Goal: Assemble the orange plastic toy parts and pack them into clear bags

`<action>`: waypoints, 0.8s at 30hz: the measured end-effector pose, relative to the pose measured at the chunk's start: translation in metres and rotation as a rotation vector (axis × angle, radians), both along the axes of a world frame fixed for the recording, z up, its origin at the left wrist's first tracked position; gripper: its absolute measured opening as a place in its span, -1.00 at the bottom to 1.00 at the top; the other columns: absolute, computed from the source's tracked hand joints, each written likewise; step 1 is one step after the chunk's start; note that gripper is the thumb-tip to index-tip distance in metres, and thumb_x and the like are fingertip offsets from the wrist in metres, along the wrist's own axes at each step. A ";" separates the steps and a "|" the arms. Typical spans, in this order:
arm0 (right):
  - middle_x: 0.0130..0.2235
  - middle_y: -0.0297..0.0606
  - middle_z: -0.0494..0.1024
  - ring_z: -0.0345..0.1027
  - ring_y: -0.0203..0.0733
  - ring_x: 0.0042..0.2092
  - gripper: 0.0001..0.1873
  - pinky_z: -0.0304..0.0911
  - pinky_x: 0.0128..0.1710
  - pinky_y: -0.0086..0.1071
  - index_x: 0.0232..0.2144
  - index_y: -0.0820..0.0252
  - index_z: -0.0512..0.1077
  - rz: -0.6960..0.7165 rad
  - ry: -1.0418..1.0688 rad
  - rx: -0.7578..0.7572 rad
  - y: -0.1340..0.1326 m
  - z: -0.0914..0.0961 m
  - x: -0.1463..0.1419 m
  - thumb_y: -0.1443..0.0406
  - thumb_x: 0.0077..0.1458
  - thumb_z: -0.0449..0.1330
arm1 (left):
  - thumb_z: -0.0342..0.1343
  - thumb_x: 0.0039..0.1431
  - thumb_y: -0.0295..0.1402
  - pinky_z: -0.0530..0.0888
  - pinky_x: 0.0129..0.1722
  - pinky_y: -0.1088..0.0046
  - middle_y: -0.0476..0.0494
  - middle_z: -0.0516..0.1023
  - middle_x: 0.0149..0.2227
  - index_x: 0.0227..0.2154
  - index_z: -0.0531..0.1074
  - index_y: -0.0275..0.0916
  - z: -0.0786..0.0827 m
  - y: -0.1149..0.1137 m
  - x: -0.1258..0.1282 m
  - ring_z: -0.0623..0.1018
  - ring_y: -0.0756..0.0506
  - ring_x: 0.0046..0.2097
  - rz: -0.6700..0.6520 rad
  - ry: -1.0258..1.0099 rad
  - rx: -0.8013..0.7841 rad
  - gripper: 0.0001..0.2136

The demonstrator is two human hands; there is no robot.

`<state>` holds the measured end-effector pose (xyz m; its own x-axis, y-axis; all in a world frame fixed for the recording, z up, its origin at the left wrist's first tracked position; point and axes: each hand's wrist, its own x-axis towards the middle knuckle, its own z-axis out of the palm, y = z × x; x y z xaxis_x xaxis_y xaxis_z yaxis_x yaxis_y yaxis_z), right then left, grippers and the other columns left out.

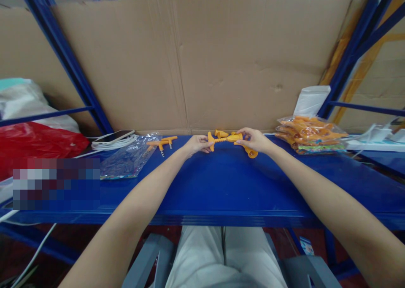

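Note:
Over the far part of the blue shelf, my left hand (pixel 198 145) pinches the T-shaped handle (pixel 211 141) of an orange corkscrew. Its shaft, orange and spiral-looking, runs right to an orange sleeve-like piece (pixel 233 138), which the closed fingers of my right hand (pixel 251 139) grip. Whether shaft and sleeve are joined is too small to tell. Just behind them lies a short orange plastic piece (pixel 221 134). An orange piece with a round end (pixel 252 153) rests below my right hand, partly hidden by it. Two orange T-handled corkscrews (pixel 162 144) with metal spirals lie left of my left hand.
A clear plastic bag (pixel 122 159) lies at left, near a phone (pixel 118 136) and coiled white cable (pixel 110 144). Bagged orange parts (pixel 308 131) sit at right beside a white power strip (pixel 367 145). Cardboard (pixel 221 60) stands behind the blue shelf (pixel 218 191), between blue posts.

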<state>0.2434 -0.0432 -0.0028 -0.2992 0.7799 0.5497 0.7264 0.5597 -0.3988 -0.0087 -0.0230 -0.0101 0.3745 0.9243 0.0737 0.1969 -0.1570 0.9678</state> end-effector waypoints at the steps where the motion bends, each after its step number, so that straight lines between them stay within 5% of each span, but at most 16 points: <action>1: -0.33 -0.23 0.49 0.30 -0.29 -0.43 -0.64 0.25 -0.38 -0.38 -0.21 0.25 0.40 0.002 0.003 0.002 0.000 0.000 0.000 0.24 -0.12 0.22 | 0.20 -0.03 -0.42 0.46 -0.41 0.50 -0.07 0.52 -0.55 -0.41 0.41 -0.37 0.000 0.000 0.000 0.50 0.05 -0.51 0.000 0.003 0.003 -0.86; 24: -0.26 -0.18 0.48 0.33 -0.24 -0.37 -0.67 0.24 -0.31 -0.34 -0.21 0.24 0.39 0.050 0.017 0.196 -0.009 0.003 -0.009 0.26 -0.09 0.20 | 0.20 -0.02 -0.35 0.46 -0.27 0.39 -0.14 0.54 -0.51 -0.48 0.43 -0.37 0.007 -0.003 -0.006 0.51 0.02 -0.47 -0.072 0.002 -0.080 -0.85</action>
<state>0.2348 -0.0519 0.0002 -0.3243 0.6417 0.6950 0.6899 0.6631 -0.2903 -0.0150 -0.0264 -0.0031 0.4401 0.8980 0.0004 0.1895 -0.0933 0.9774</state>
